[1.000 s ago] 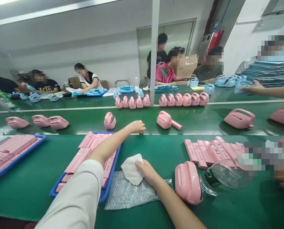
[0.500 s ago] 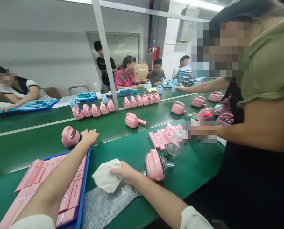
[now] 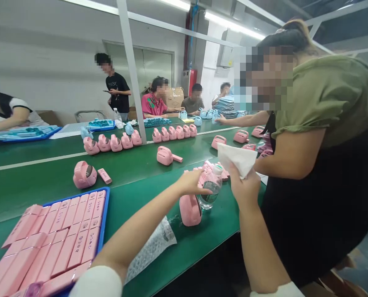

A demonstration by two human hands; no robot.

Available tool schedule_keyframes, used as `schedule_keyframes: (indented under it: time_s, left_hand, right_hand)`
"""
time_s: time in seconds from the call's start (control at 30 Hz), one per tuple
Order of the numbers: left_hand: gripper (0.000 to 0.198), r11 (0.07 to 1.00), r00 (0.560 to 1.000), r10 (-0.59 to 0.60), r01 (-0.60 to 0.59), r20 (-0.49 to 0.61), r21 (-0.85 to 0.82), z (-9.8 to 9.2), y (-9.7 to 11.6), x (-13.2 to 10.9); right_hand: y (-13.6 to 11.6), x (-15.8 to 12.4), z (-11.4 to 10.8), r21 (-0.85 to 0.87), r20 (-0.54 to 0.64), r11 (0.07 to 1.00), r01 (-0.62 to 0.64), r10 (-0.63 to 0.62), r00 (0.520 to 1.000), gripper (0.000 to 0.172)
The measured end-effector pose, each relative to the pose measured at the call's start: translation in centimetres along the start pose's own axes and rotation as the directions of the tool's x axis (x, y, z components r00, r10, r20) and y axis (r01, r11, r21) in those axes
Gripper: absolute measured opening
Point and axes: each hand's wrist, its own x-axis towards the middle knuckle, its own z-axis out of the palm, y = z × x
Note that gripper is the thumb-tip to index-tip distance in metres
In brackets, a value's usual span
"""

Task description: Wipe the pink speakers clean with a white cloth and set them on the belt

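My right hand (image 3: 245, 187) is raised, its fingers closed on a white cloth (image 3: 238, 159). My left hand (image 3: 190, 183) reaches over a pink rounded device with a handle (image 3: 190, 211); its fingers are apart, beside a clear plastic water bottle (image 3: 208, 200) with a whitish cap. Whether the fingers touch the device or the bottle I cannot tell. Behind the bottle lie several small pink strips (image 3: 225, 174), partly hidden. A bubble-wrap bag (image 3: 153, 249) lies under my left forearm.
At the left is a blue tray (image 3: 105, 216) of pink bars. Another pink device (image 3: 84, 175) and a small pink bar (image 3: 104, 176) are on the green belt, with several more devices in rows beyond. A co-worker in a green top (image 3: 332, 95) stands close at right.
My left hand has left the small pink bar on the belt and swung right to the near device and bottle. My right hand has lifted the cloth up and to the right.
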Motion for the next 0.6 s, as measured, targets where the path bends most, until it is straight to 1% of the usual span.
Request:
schedule_keyframes:
  time_s: [0.07,0.13,0.2,0.3,0.4,0.47,0.53,0.57,0.6]
  left_hand:
    - [0.093,0.998,0.998,0.002,0.002,0.063,-0.07,1.5,0.9,2.0]
    - [0.084,0.99,0.996,0.001,0.012,0.092,-0.138,2.6,1.0,3.5]
    - [0.074,0.98,0.997,0.009,0.007,0.079,-0.198,3.2,0.8,4.2]
    - [0.07,0.965,1.0,0.026,-0.025,0.001,-0.262,3.2,0.8,4.2]
    - [0.071,0.954,0.991,0.026,-0.065,-0.134,-0.294,1.9,1.2,3.4]
    - [0.07,0.949,0.971,0.034,-0.106,-0.237,-0.297,0.4,1.5,2.7]
    - [0.07,0.947,0.94,0.044,-0.147,-0.337,-0.284,-1.3,1.4,1.8]
    - [0.07,0.949,0.923,0.045,-0.158,-0.381,-0.272,-2.2,1.2,1.2]
    - [0.07,0.953,0.908,0.04,-0.161,-0.418,-0.258,-3.2,0.8,0.4]
  right_hand:
    - [1.6,0.6,0.1,-0.125,0.039,0.986,0.112,-0.108,0.993,0.045]
    - [2.8,0.8,0.6,-0.214,0.084,0.952,0.218,-0.204,0.975,0.044]
    - [3.7,0.8,1.0,-0.255,0.12,0.918,0.302,-0.28,0.952,0.041]
    - [4.1,1.0,1.5,-0.251,0.144,0.897,0.363,-0.337,0.931,0.035]
    - [3.3,1.6,1.8,-0.236,0.156,0.877,0.419,-0.392,0.907,0.029]
    - [1.9,2.1,1.9,-0.206,0.15,0.846,0.492,-0.469,0.87,0.023]
    - [-0.1,2.5,2.2,-0.146,0.131,0.822,0.55,-0.535,0.835,0.021]
    - [-1.1,2.5,2.4,-0.103,0.117,0.826,0.555,-0.544,0.831,0.023]
    - [-2.2,2.4,2.7,-0.048,0.102,0.842,0.537,-0.531,0.841,0.027]
